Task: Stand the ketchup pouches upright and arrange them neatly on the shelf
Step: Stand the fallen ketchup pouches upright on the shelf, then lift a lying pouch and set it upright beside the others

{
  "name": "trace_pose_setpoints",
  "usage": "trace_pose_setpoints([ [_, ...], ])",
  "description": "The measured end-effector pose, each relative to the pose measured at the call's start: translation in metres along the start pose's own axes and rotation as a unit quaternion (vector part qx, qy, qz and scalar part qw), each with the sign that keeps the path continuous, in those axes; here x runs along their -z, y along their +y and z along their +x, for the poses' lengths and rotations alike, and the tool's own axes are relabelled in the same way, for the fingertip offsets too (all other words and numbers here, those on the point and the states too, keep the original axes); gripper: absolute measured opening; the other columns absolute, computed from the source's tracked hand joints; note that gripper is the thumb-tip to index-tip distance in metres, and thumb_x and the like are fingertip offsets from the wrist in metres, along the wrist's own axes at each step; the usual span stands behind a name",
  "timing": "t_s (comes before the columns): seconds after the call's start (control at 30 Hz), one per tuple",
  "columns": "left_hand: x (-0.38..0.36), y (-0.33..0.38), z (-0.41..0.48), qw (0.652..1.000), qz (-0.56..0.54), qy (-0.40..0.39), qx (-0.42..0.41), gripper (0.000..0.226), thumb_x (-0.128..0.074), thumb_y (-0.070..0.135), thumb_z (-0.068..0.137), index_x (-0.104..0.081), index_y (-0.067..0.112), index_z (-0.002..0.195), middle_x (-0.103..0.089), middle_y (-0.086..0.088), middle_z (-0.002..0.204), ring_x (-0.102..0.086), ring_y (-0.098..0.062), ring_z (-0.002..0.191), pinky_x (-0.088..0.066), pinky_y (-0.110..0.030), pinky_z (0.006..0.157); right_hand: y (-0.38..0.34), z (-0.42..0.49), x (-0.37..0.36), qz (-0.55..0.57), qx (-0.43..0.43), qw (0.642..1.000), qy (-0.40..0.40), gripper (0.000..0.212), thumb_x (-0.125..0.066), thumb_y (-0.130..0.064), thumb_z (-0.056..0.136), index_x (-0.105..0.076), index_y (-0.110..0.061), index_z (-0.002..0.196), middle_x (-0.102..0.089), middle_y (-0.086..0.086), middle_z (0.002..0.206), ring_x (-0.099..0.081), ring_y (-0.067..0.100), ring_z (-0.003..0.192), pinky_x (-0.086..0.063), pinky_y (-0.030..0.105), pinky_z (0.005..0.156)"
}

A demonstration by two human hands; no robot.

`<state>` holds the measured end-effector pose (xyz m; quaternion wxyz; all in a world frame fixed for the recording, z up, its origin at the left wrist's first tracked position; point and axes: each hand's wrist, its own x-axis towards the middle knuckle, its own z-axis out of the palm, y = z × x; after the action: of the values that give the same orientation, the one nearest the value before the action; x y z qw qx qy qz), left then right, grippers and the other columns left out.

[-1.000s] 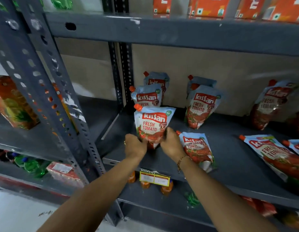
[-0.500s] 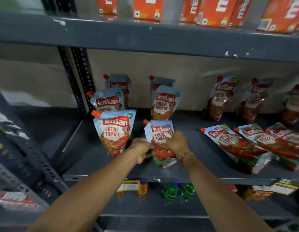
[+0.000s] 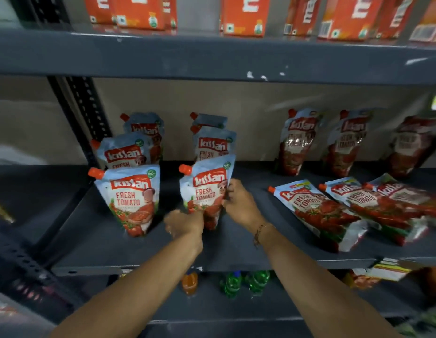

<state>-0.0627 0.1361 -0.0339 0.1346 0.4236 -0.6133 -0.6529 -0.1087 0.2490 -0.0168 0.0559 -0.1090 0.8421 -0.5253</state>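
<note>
Grey painted metal forms the shelf (image 3: 236, 250) seen from the head camera, the only view, which looks forward and down at two bare forearms reaching in. Both hands hold one ketchup pouch (image 3: 207, 191), upright near the middle of the shelf, partway between the front edge and the back wall. The left hand (image 3: 185, 224) is closed around its lower left corner at the base. The right hand (image 3: 239, 203) pinches its right side seam with fingers curled onto the printed face; a thin bracelet circles that wrist.

Just to the left a front pouch (image 3: 129, 198) stands alone, with two more lined up behind it toward the rear left corner. Two further pouches stand directly behind the held one. Along the back wall toward the right end, three blurred pouches (image 3: 297, 142) lean upright. Lying pouches (image 3: 317, 213) rest flat and overlapping near the right front edge, not yet stood up. Orange cartons (image 3: 243, 15) fill the shelf above; small bottles (image 3: 233, 284) show below.

Judging by its look, the pouch is soft, glossy film over a dense filling: fairly heavy, saggy, and likely slippery. The stiffer side seams and the base gusset seem the safest places to hold; squeezing the belly would bulge it, and it may topple unless the base is spread flat.
</note>
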Motion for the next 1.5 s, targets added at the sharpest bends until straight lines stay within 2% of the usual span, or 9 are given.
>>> trace_pose_setpoints([
  [0.13,-0.048,0.000,-0.048,0.970,-0.126,-0.116,0.174,0.014,-0.054,0.022,0.089,-0.054,0.016,0.101,-0.053,-0.001,0.081,-0.051,-0.015,0.071,-0.045,-0.027,0.056,0.021,-0.005,0.063,-0.167,-0.014,0.985,0.028,0.046,-0.053,-0.004,0.081,-0.048,-0.007,0.127,-0.054,0.015,0.131,-0.050,0.030,0.121,-0.041,0.034,0.101],
  [0.27,-0.106,0.002,-0.092,0.937,-0.037,-0.268,0.223,0.019,-0.050,0.022,0.093,-0.050,0.010,0.078,-0.048,-0.006,0.075,-0.046,-0.017,0.064,-0.042,-0.028,0.058,0.048,-0.016,0.148,-0.410,-0.111,0.896,0.132,0.036,-0.051,-0.020,0.083,-0.055,-0.002,0.114,-0.059,0.021,0.120,-0.053,0.038,0.113,-0.043,0.043,0.097],
  [0.53,-0.179,-0.005,-0.133,0.915,0.007,-0.337,0.222,0.015,-0.056,0.013,0.092,-0.054,0.008,0.078,-0.060,-0.008,0.072,-0.058,-0.019,0.063,-0.051,-0.030,0.073,0.084,-0.017,0.230,-0.226,-0.249,0.942,0.005,0.048,-0.050,-0.036,0.088,-0.050,-0.006,0.124,-0.059,0.015,0.126,-0.056,0.029,0.112,-0.043,0.032,0.092],
  [0.77,-0.188,-0.007,-0.136,0.973,-0.011,-0.228,0.026,0.018,-0.071,-0.005,0.077,-0.060,0.010,0.077,-0.067,-0.016,0.101,-0.062,-0.019,0.071,-0.058,-0.030,0.069,0.097,-0.017,0.237,-0.058,-0.159,0.979,0.112,0.030,-0.057,-0.026,0.085,-0.054,-0.010,0.060,-0.065,0.010,0.077,-0.061,0.026,0.073,-0.048,0.032,0.066],
  [0.9,-0.178,0.009,-0.132,0.967,-0.010,-0.191,-0.167,0.017,-0.073,0.004,0.077,-0.068,0.018,0.085,-0.072,-0.007,0.102,-0.066,-0.008,0.076,-0.054,-0.018,0.061,0.085,-0.019,0.237,-0.034,-0.005,0.986,0.163,0.032,-0.053,-0.024,0.089,-0.049,-0.019,0.058,-0.055,-0.006,0.062,-0.050,0.009,0.059,-0.033,0.020,0.049],
  [1.07,-0.175,-0.009,-0.134,0.948,0.151,-0.025,-0.280,0.024,-0.070,0.015,0.081,-0.066,0.004,0.102,-0.072,-0.015,0.101,-0.066,-0.029,0.094,-0.052,-0.034,0.079,0.099,-0.024,0.219,-0.056,-0.017,0.991,0.118,0.017,-0.052,-0.012,0.089,-0.061,-0.001,0.097,-0.067,0.016,0.103,-0.060,0.024,0.091,-0.038,0.020,0.069],
  [1.27,-0.209,-0.021,-0.172,0.994,-0.089,-0.012,0.065,0.033,-0.058,0.013,0.084,-0.057,-0.003,0.112,-0.068,-0.019,0.103,-0.068,-0.035,0.091,-0.055,-0.034,0.073,0.095,-0.017,0.241,-0.041,-0.054,0.998,-0.001,0.023,-0.057,-0.005,0.080,-0.066,-0.007,0.102,-0.069,0.006,0.100,-0.063,0.021,0.091,-0.049,0.029,0.078],
  [1.4,-0.247,-0.025,-0.209,0.976,-0.079,-0.170,0.109,0.021,-0.042,0.006,0.090,-0.053,0.013,0.073,-0.050,-0.004,0.066,-0.046,-0.015,0.056,-0.040,-0.024,0.053,0.109,-0.007,0.280,-0.219,-0.055,0.974,-0.006,0.019,-0.048,-0.005,0.081,-0.064,-0.003,0.091,-0.067,0.019,0.106,-0.060,0.027,0.091,-0.045,0.032,0.073],
  [1.5,-0.278,-0.019,-0.221,0.965,-0.012,-0.243,0.099,0.016,-0.050,0.011,0.091,-0.065,0.007,0.094,-0.059,-0.006,0.078,-0.051,-0.017,0.069,-0.042,-0.030,0.069,0.131,-0.004,0.320,-0.377,-0.134,0.915,0.053,0.029,-0.046,-0.022,0.085,-0.058,-0.007,0.107,-0.062,0.019,0.118,-0.059,0.034,0.106,-0.047,0.037,0.084],
])
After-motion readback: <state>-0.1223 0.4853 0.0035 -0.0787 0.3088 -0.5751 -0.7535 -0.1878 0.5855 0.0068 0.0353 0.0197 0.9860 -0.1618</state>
